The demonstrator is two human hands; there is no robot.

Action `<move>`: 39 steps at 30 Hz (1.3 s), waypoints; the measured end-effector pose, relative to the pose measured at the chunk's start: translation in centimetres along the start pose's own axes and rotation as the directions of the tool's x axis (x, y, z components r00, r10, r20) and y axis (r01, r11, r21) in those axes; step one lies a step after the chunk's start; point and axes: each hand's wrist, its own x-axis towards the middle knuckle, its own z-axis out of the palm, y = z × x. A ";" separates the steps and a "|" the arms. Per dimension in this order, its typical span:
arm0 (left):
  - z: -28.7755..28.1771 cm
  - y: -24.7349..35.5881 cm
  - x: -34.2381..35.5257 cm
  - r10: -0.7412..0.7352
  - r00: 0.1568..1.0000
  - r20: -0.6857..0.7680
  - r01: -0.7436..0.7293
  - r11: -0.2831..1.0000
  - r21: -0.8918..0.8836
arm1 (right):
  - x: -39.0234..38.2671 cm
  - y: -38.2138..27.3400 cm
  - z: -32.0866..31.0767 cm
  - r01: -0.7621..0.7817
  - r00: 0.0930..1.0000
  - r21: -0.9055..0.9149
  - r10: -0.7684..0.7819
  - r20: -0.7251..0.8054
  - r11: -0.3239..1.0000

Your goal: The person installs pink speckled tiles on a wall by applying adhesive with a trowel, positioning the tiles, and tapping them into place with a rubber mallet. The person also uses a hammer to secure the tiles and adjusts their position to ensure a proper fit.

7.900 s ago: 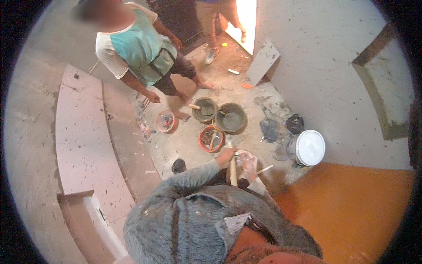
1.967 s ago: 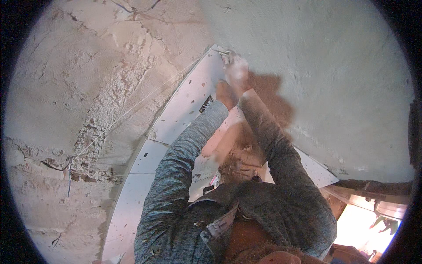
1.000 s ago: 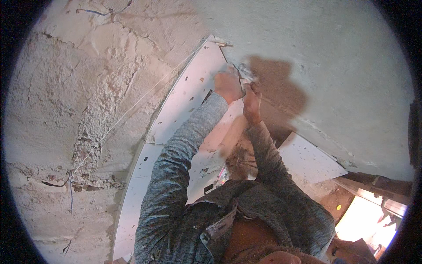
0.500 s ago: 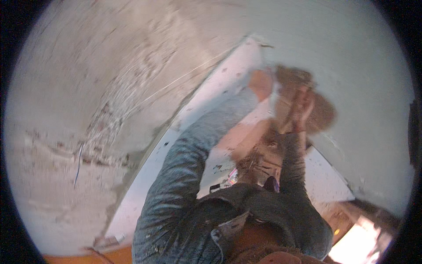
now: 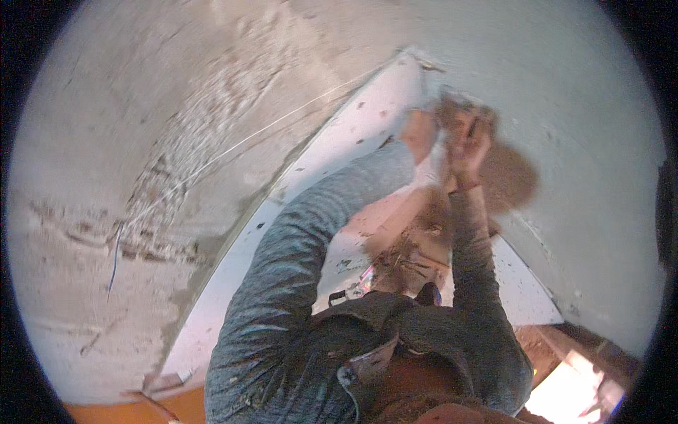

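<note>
Both my arms reach up to the pale grey-green wall surface [image 5: 572,120] near the tip of a white speckled panel [image 5: 367,116]. My left hand [image 5: 421,134] is bent at the wrist over the panel's edge, its fingers hidden. Close beside it, my right hand [image 5: 468,141] has its fingers curled around something dark and blurred that I cannot make out. A smeared brown patch [image 5: 455,106] shows around the fingertips. Just right of that hand, a rounded brown blotch [image 5: 512,180] lies on the wall; whether it is shadow or wet material, I cannot tell.
A rough, chipped wall [image 5: 205,141] fills the left, crossed by a thin pale string [image 5: 261,133] and a short blue wire [image 5: 114,258]. An orange surface [image 5: 106,410] lies at the lower left. Bright light [image 5: 575,389] enters at the lower right.
My right hand has moved up and to the left, closer to my left hand. The left hand has barely moved. The brown patch at the fingertips has shifted left.
</note>
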 end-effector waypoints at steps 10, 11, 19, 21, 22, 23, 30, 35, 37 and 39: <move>-8.0 -2.2 5.0 0.637 0.546 0.544 -0.729 0.682 -0.067 | 2.7 -3.7 3.3 -0.236 0.972 -0.007 0.236 0.005 0.972; -7.3 -2.5 5.0 0.619 0.536 0.574 -0.704 0.703 -0.102 | 3.2 -4.0 3.6 -0.234 0.972 -0.003 0.234 0.010 0.972; -9.8 -2.5 4.2 0.593 0.478 0.648 -0.736 0.673 -0.073 | 3.4 -4.4 3.2 -0.096 0.985 0.064 0.104 -0.137 0.993; -9.7 -2.5 4.9 0.617 0.471 0.631 -0.696 0.699 -0.164 | 3.4 -4.2 4.0 -0.234 0.972 -0.066 0.233 -0.018 0.970; -9.4 -2.6 5.0 0.636 0.476 0.608 -0.694 0.696 -0.185 | 3.4 -4.5 3.7 -0.246 0.969 -0.022 0.246 -0.004 0.969; -9.4 -3.0 4.6 0.654 0.488 0.578 -0.690 0.695 -0.204 | 3.6 -4.8 3.3 -0.259 0.966 0.021 0.259 0.009 0.966; -9.3 -2.3 5.0 0.672 0.491 0.554 -0.672 0.697 -0.250 | 3.2 -3.8 3.9 -0.132 0.985 0.178 0.149 -0.089 0.975; -10.7 -1.8 5.8 0.596 0.472 0.649 -0.408 0.801 -0.438 | 3.9 -3.8 2.7 -0.200 0.976 -0.041 0.203 0.078 0.979; -10.3 -2.4 5.6 0.651 0.460 0.604 -0.579 0.736 -0.352 | 4.3 -4.2 2.7 -0.150 0.988 -0.035 0.151 0.031 0.988; -10.1 -2.8 5.3 0.648 0.507 0.568 -0.584 0.743 -0.327 | 4.3 -5.1 2.8 -0.056 0.988 0.049 0.062 -0.141 0.997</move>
